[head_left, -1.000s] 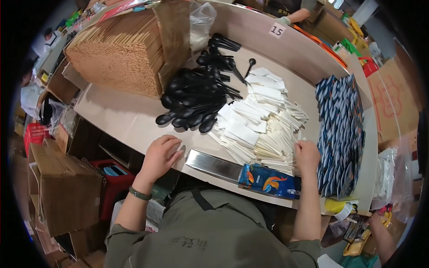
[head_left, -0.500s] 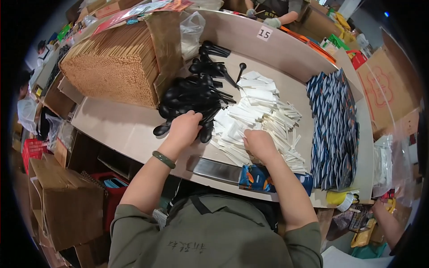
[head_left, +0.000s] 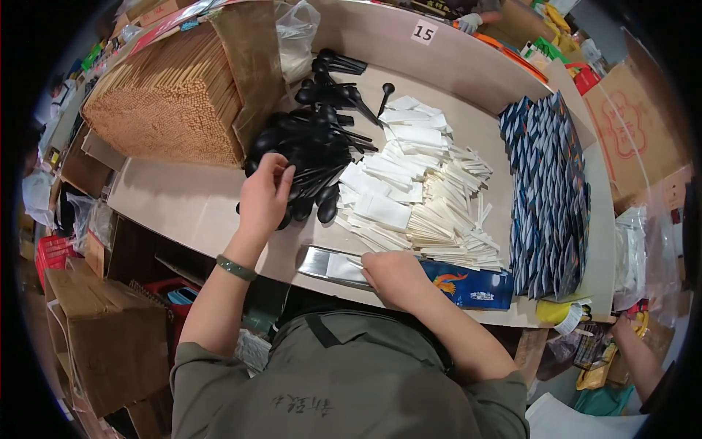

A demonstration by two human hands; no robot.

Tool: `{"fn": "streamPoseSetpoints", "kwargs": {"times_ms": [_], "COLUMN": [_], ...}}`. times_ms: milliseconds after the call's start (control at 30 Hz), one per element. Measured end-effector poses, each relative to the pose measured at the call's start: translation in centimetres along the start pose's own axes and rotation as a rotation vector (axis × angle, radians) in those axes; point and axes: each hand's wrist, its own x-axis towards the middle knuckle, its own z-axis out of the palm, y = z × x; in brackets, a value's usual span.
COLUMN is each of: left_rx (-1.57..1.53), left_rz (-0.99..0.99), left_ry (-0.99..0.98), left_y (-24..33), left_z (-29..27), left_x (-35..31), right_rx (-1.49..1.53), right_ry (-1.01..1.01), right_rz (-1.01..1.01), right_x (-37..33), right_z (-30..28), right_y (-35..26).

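Note:
My left hand [head_left: 265, 192], with a green bangle at the wrist, is at the near left side of a heap of black plastic spoons [head_left: 300, 146]. Its thumb stands a little apart from the curled fingers, and no spoon shows between them. My right hand [head_left: 395, 278] pinches a folded white paper napkin [head_left: 345, 266], which lies along a shiny metal strip [head_left: 313, 260] at the table's near edge. A blue printed packet [head_left: 475, 290] lies just right of that hand. Beyond it spread folded white napkins [head_left: 384, 208] and thin white sticks or packets [head_left: 457, 227].
A carton of tightly packed wooden sticks [head_left: 161, 110] stands at the left. Rows of blue packets [head_left: 545, 197] line the right side. A low partition [head_left: 365, 36] closes off the back. A yellow roll [head_left: 563, 313] sits at the near right corner. Another person's arm [head_left: 636, 355] shows at right.
My right hand has moved from the napkin pile to the metal strip, bringing a white napkin. My left hand has shifted left and away along the spoon heap. The view has shifted slightly.

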Motion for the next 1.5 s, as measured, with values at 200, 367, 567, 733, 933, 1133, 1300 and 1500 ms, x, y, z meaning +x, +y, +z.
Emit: {"fn": "streamPoseSetpoints", "kwargs": {"times_ms": [200, 367, 567, 733, 933, 1133, 1300, 1500], "left_rx": [-0.062, -0.026, -0.108, -0.11, 0.513, 0.95, 0.947, 0.836], "left_rz": [0.189, 0.37, 0.472, 0.524, 0.401, 0.232, 0.21, 0.145], "left_ry": [-0.181, -0.424, -0.663, -0.619, 0.345, -0.093, -0.043, -0.219], "left_y": [4.5, 4.8, 4.6, 3.5, 2.5, 0.3, 1.6, 1.9], "left_z": [0.4, 0.7, 4.1, 0.9, -13.5, -17.2, -16.7, -17.5], "left_x": [-3.0, -7.2, -10.4, -6.8, 13.1, 22.5, 21.0, 21.7], "right_rx": [0.089, 0.045, 0.18, -0.094, -0.106, -0.076, -0.063, -0.051], "right_ry": [0.072, 0.37, 0.464, 0.414, 0.389, 0.352, 0.325, 0.246], "right_rz": [0.012, 0.064, -0.178, -0.217, -0.172, -0.189, -0.124, -0.147], "right_x": [0.4, -3.5, -7.1, -6.2, -6.8, -6.7, -6.7, -6.8], "right_z": [1.1, -1.3, 2.4, 4.5, 3.7, 2.3, 1.3, 0.2], "right_y": [-1.1, -0.2, 2.0, 1.3, 1.6, 1.0, 1.0, 1.7]}}
